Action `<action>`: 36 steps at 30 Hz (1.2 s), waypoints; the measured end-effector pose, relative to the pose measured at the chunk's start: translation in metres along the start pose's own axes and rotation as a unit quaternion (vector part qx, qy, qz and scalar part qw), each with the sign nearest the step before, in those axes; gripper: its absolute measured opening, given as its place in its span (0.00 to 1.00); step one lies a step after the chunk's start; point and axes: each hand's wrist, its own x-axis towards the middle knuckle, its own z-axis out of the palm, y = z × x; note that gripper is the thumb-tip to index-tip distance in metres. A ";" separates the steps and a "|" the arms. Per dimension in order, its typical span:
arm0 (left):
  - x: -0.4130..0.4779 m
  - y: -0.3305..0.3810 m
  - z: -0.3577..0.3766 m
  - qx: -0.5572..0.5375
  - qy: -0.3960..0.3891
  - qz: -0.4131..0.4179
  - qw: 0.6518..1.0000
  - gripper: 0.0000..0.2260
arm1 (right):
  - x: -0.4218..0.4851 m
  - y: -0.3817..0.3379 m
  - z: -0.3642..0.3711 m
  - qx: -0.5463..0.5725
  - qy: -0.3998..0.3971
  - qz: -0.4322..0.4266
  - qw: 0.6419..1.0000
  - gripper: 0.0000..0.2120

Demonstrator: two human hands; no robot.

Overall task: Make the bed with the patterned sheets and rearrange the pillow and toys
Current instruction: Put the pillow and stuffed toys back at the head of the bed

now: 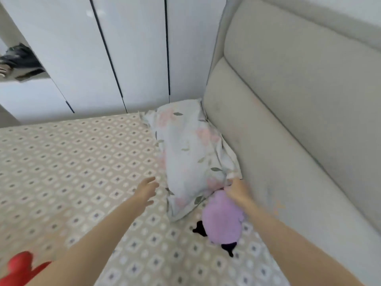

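Note:
A floral pillow (188, 153) lies along the padded headboard on the patterned sheet (72, 162). A purple plush toy (221, 219) with black ears lies just below the pillow's near end. My right hand (237, 191) grips the pillow's near corner, right above the purple toy. My left hand (147, 190) hovers open over the sheet, a little left of the pillow, fingers relaxed and touching nothing. A red toy (19, 267) shows at the bottom left corner, partly cut off by the frame.
The beige padded headboard (288, 120) rises on the right. White wardrobe doors (123, 48) stand behind the bed's far edge. A dark object (22, 60) sits in a recess at the upper left.

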 end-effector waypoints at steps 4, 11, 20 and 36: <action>0.030 -0.037 0.028 -0.028 -0.007 -0.054 0.998 0.19 | 0.007 0.040 0.058 -0.034 -0.111 0.061 0.991 0.33; 0.100 -0.100 0.074 -0.116 -0.014 -0.167 0.979 0.20 | 0.036 0.072 0.121 -0.075 -0.090 0.057 0.992 0.50; 0.161 -0.144 0.116 -0.213 -0.028 -0.215 0.953 0.11 | 0.064 0.081 0.153 -0.083 -0.068 0.078 0.991 0.60; 0.159 -0.037 0.091 -0.200 -0.049 0.138 0.969 0.04 | 0.069 0.080 0.147 -0.128 -0.123 0.065 0.982 0.60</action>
